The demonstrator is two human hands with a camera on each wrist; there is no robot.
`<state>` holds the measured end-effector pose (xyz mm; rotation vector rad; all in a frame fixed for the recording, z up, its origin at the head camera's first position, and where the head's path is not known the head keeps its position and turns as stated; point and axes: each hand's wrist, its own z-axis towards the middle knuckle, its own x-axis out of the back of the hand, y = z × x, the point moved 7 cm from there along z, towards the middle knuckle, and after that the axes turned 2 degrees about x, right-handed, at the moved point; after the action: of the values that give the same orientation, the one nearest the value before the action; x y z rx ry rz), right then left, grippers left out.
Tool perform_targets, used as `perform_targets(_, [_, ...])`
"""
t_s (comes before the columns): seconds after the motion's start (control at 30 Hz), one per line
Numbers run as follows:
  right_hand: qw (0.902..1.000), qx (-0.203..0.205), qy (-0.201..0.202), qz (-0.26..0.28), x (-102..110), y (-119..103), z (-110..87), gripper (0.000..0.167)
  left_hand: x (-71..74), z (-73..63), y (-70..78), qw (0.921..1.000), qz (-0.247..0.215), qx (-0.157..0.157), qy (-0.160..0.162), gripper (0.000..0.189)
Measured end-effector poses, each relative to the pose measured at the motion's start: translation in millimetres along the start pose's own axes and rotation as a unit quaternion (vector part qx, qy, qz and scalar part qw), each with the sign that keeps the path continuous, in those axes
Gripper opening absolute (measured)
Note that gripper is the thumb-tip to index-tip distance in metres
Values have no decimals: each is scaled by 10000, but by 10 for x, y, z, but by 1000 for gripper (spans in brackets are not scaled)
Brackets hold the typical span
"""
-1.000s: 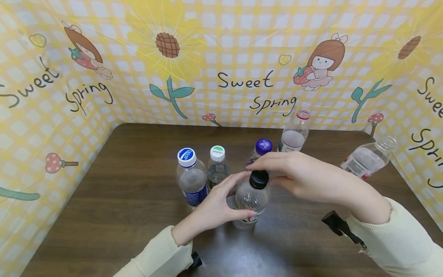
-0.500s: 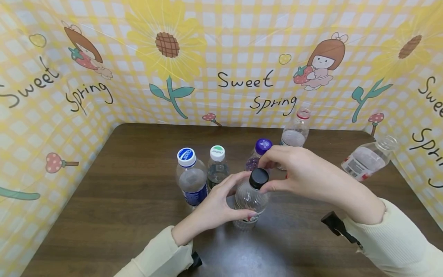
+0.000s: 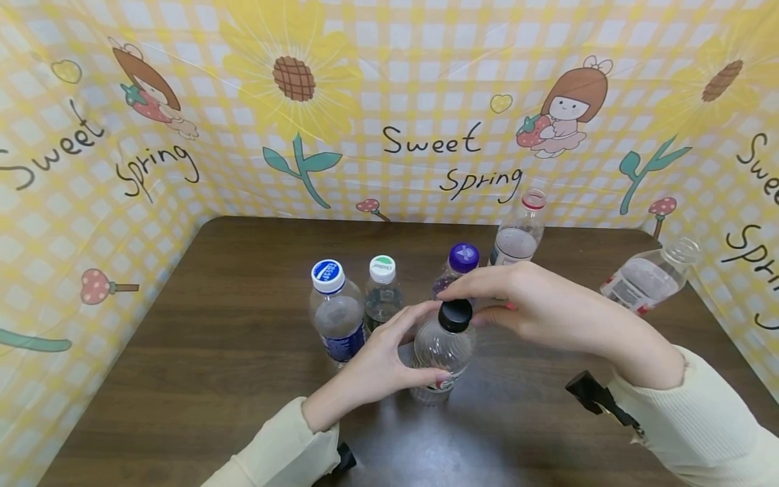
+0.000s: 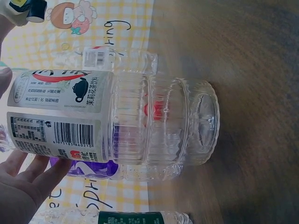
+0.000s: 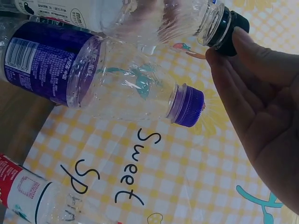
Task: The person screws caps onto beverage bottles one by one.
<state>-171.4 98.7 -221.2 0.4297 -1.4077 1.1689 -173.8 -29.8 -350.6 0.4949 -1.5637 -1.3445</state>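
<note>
A clear plastic bottle (image 3: pixel 439 346) stands upright on the table, gripped round its upper body by my left hand (image 3: pixel 379 368). The left wrist view shows its white label (image 4: pixel 58 114) with a barcode and teapot print, and ribbed clear plastic below. On its neck sits a black cap (image 3: pixel 456 316). My right hand (image 3: pixel 538 308) comes in from the right and pinches this cap between thumb and fingers, as the right wrist view shows (image 5: pixel 261 88). Just behind stands a purple-capped bottle (image 5: pixel 135 77), partly hidden by the right hand in the head view.
Left of the hands stand a blue-and-white-capped bottle (image 3: pixel 337 318) and a smaller white-and-green-capped bottle (image 3: pixel 383 297). Two capless bottles stand farther right, one at the back (image 3: pixel 516 242) and one near the right edge (image 3: pixel 650 277). Printed yellow checked cloth (image 3: pixel 420 74) walls the table (image 3: pixel 201 338).
My right hand's fingers have turned about the black cap, first toward me half a second ago, then back to the far side now. The left hand and bottle have stayed in place.
</note>
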Motion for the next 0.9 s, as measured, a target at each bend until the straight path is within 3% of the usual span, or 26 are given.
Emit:
perform_targets(0.3, [9980, -494, 347, -209, -8, 39, 5, 27, -4, 5, -12, 10000, -79, 25, 10, 80])
perform_targets(0.5, [9966, -751, 239, -234, -34, 59, 18, 36, -11, 7, -15, 9999, -131, 15, -23, 79])
perform_targets(0.63, [9987, -455, -46, -230, -56, 27, 19, 44, -9, 5, -15, 9999, -121, 39, -61, 80])
perform_targets(0.77, [9991, 25, -42, -416, -51, -18, 14, 49, -5, -1, -21, 9998, -117, 126, -93, 80])
perform_targets(0.9, [9990, 77, 16, -440, -41, -11, 15, 43, -5, 0, -20, 9998, -112, 118, -97, 80])
